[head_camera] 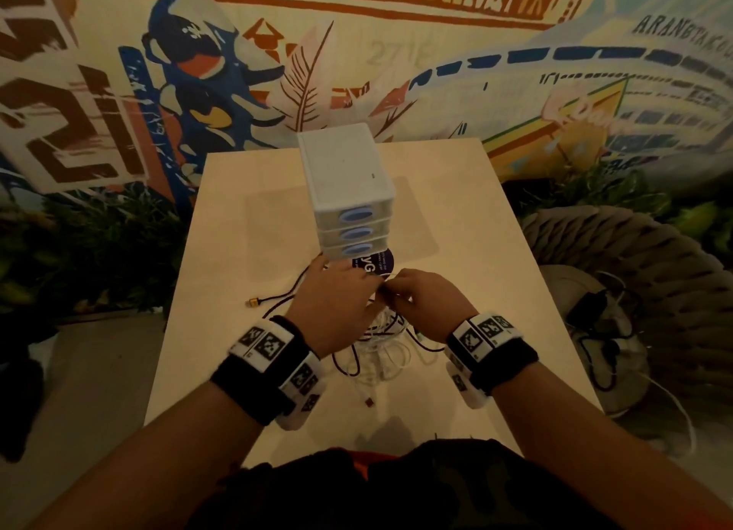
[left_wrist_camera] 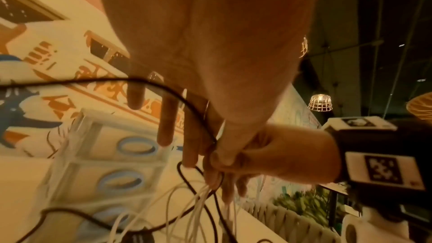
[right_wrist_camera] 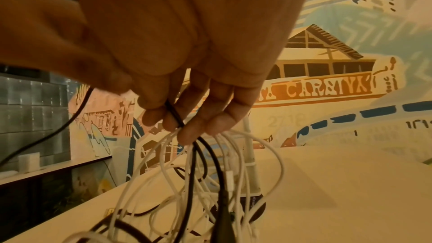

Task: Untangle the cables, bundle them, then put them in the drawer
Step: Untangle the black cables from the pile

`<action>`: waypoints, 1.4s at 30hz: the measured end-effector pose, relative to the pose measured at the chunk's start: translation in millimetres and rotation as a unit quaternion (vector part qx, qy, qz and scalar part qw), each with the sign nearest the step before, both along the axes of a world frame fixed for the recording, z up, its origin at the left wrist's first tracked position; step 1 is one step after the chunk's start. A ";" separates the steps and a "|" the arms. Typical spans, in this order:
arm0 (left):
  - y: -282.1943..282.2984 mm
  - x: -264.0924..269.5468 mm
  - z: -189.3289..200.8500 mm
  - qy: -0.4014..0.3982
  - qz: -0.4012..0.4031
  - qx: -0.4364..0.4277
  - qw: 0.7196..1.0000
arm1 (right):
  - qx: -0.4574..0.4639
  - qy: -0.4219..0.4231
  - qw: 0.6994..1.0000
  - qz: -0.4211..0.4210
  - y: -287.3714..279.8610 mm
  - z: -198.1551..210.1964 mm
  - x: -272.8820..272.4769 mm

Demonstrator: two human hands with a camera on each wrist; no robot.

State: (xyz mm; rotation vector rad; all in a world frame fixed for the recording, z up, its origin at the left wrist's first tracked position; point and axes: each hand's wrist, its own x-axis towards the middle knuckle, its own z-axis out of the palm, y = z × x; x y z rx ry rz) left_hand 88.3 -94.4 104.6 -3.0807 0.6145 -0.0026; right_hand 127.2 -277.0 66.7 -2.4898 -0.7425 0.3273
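A tangle of white and black cables point(head_camera: 380, 343) hangs from both hands down onto the pale table point(head_camera: 476, 252), just in front of a white drawer unit point(head_camera: 345, 180) whose three drawers are closed. My left hand point(head_camera: 357, 287) pinches the black cable point(left_wrist_camera: 177, 95) between thumb and forefinger, its other fingers straight. My right hand point(head_camera: 396, 291) meets it and pinches the tangle point(right_wrist_camera: 210, 163) at its top, with white loops hanging below its fingertips point(right_wrist_camera: 173, 117). The black cable's gold plug point(head_camera: 253, 302) lies on the table to the left. A white cable's plug point(head_camera: 369, 402) lies near me.
A dark purple round sticker point(head_camera: 377, 264) lies at the foot of the drawer unit. Right of the table stand a woven pouf point(head_camera: 634, 252) and a low stool with black gear and cords point(head_camera: 595, 315). A painted wall rises behind the table.
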 end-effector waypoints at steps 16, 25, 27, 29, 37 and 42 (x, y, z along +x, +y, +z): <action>71.7 -15.5 70.5 -0.118 0.053 -0.366 0.921 | 0.014 0.080 0.991 -0.108 -29.8 -34.3 12.5; 83.1 -22.7 61.2 -0.067 0.115 -0.167 0.977 | 0.009 0.022 0.996 -0.086 -17.0 -18.8 14.0; 68.2 -21.7 60.6 -0.070 0.082 -0.163 0.981 | -0.009 0.015 0.997 -0.070 -13.6 -16.1 11.1; 45.4 -17.9 57.0 -0.082 0.027 -0.142 0.986 | -0.023 0.005 0.998 -0.054 -9.7 -12.7 7.2; 6.7 11.2 22.9 -0.010 -0.010 0.017 1.000 | -0.022 -0.024 0.999 0.002 2.3 -0.6 -4.3; 19.8 13.2 21.6 -0.076 -0.030 -0.081 0.993 | -0.013 -0.017 1.000 -0.017 -1.2 -15.7 -4.5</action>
